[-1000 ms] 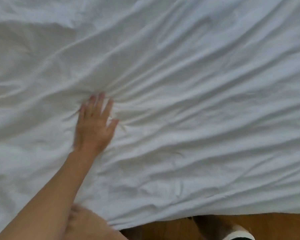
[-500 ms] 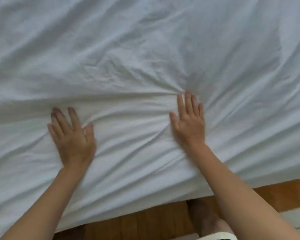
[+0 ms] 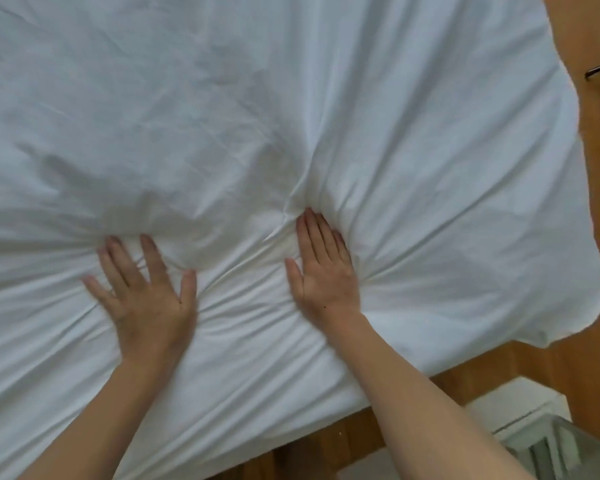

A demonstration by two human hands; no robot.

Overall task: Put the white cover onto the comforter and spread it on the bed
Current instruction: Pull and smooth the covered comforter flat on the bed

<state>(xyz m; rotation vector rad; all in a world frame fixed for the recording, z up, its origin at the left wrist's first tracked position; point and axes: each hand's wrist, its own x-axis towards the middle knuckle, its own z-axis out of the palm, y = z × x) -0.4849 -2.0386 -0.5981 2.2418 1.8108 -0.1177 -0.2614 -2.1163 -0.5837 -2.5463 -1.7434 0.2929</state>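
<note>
The white cover [image 3: 291, 116] lies spread over the bed and fills most of the view; its near edge runs from 7 o'clock toward 3 o'clock, and one corner hangs at 3 o'clock. Creases radiate from two pressure points near centre. The left hand [image 3: 146, 292], at 8 o'clock of centre, presses flat on the cover, fingers straight and splayed, grasping nothing. The right hand [image 3: 323, 268], just right of centre, presses flat, fingers straight and together, grasping nothing. Wooden floor [image 3: 568, 358] shows from 3 to 6 o'clock. A pale container [image 3: 534, 427] stands at 5 o'clock.
</note>
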